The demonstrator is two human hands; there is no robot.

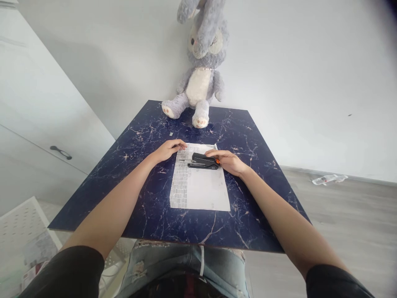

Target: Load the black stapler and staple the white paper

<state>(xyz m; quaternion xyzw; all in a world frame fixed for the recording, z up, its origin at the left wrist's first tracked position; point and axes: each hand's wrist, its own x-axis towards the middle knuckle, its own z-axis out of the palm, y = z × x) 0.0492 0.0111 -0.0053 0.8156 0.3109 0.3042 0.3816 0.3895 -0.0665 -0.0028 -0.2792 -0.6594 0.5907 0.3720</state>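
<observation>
R hand gripping black stapler by rear end, over paper, ctr of pic.
L hand open, fingertips on paper's upper-L corner; print illegible; plush toy cut off up top.

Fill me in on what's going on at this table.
A person's right hand has its fingers on the back end of a black stapler with an orange part, over a white, partly printed paper sheet. A slim metal piece sticks out at the stapler's front, toward the left hand, whose fingers are at the sheet's far left corner. The sheet lies on a dark blue, marble-patterned table; a grey-and-white plush rabbit sits at the far edge.
</observation>
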